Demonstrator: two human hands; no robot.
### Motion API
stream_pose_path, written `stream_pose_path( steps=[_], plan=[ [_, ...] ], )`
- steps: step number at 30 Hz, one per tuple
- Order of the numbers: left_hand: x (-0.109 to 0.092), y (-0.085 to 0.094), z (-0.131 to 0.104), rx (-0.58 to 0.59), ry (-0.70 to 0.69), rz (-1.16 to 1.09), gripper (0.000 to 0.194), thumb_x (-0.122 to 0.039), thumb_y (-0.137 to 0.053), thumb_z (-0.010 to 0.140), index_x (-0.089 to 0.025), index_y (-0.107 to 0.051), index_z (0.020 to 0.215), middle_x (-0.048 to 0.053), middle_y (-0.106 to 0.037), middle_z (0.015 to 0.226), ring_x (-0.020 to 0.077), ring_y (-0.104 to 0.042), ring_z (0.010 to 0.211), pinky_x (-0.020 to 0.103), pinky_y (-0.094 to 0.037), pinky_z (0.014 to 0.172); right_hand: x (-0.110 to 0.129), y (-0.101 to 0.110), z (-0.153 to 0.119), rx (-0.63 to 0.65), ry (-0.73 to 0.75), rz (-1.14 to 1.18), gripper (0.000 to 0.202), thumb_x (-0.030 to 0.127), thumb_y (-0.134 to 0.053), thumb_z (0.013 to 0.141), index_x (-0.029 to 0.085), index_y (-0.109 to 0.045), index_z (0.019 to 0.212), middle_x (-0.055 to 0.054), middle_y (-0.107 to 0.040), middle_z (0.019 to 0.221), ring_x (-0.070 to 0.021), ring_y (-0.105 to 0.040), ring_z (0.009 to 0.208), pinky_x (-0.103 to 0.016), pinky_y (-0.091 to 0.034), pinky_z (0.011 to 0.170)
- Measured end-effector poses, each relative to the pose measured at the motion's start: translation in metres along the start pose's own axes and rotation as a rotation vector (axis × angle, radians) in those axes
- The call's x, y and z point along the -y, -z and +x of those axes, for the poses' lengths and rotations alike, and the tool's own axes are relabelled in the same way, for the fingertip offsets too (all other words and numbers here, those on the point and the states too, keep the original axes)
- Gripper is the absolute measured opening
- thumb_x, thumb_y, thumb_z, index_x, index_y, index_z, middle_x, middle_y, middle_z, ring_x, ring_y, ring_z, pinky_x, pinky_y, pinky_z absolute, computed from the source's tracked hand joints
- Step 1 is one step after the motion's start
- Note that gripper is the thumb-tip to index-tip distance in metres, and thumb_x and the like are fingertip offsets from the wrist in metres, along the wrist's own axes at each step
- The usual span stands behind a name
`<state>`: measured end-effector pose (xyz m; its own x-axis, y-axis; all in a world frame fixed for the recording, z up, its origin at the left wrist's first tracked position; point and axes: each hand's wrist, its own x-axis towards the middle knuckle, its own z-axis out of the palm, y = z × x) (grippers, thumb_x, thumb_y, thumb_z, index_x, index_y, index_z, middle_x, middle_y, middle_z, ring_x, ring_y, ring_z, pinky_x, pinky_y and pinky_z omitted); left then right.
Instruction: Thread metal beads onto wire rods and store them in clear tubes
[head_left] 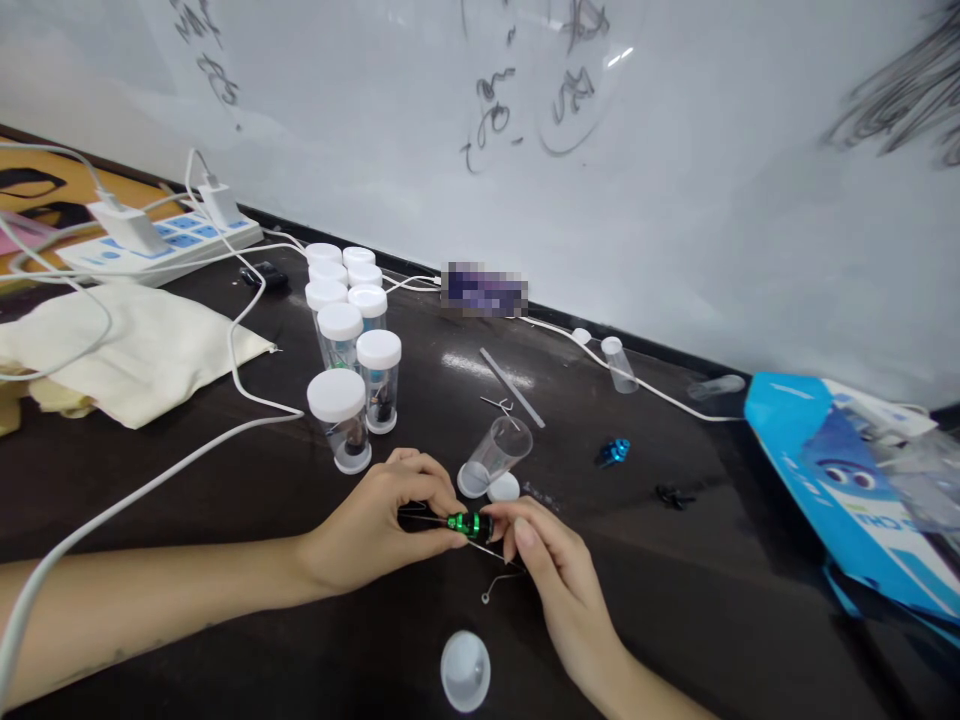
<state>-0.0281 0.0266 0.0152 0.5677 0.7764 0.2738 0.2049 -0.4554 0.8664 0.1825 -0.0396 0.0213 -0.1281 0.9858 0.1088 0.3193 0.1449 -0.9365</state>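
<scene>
A small, shiny green-and-black piece [466,524] is pinched between both hands just above the dark table. My left hand [390,515] grips its left end with thumb and fingers, and thin metal wire shows under those fingers. At the black right end, my right hand [551,555] has thumb and fingertips closed on it. Below lies a thin bent wire [486,597] with a small loop at its end. Just beyond the hands, a clear plastic tube [501,455] leans beside a white cap [503,488]. Nearer to me sits a white translucent cup-like cap [465,672].
Several white-capped clear jars [337,395] stand at left. A shiny blue piece [615,453] and small black parts [675,496] lie to the right, near a blue package [825,470]. A white cable [150,480] crosses from the power strip [180,240]. Behind is a whiteboard [675,200].
</scene>
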Motion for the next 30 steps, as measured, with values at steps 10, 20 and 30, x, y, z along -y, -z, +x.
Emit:
stream_pose_path(
  steps=[10,20,30],
  plan=[
    [-0.0007,0.0002,-0.0016,0.001,0.008,-0.012,0.008,-0.023,-0.076,0.077,-0.020,-0.073,0.083,0.003,-0.068,0.088,0.0192,-0.061,0.088,0.033,-0.041,0.085,0.0001,0.0004,-0.0010,0.004,-0.010,0.022,0.027,0.034,-0.044,0.101,0.025,-0.069,0.107,-0.001,-0.061,0.081,-0.0166,-0.058,0.078,-0.026,-0.043,0.072],
    [0.0004,0.0002,-0.0005,-0.003,0.023,-0.020,0.008,-0.022,-0.077,0.076,-0.020,-0.074,0.083,0.003,-0.068,0.088,0.0193,-0.061,0.090,0.033,-0.041,0.086,0.0001,0.0007,-0.0005,0.007,-0.005,0.031,0.026,0.033,-0.045,0.101,0.026,-0.069,0.108,0.000,-0.061,0.083,-0.0156,-0.058,0.079,-0.025,-0.042,0.073],
    [-0.0008,0.0006,-0.0011,-0.002,0.025,-0.022,0.008,-0.023,-0.077,0.076,-0.020,-0.074,0.083,0.003,-0.068,0.087,0.0192,-0.061,0.090,0.032,-0.041,0.086,-0.0002,0.0004,-0.0002,0.007,-0.016,0.031,0.025,0.033,-0.045,0.101,0.027,-0.068,0.108,0.000,-0.060,0.082,-0.0156,-0.058,0.080,-0.024,-0.042,0.073]
  ],
)
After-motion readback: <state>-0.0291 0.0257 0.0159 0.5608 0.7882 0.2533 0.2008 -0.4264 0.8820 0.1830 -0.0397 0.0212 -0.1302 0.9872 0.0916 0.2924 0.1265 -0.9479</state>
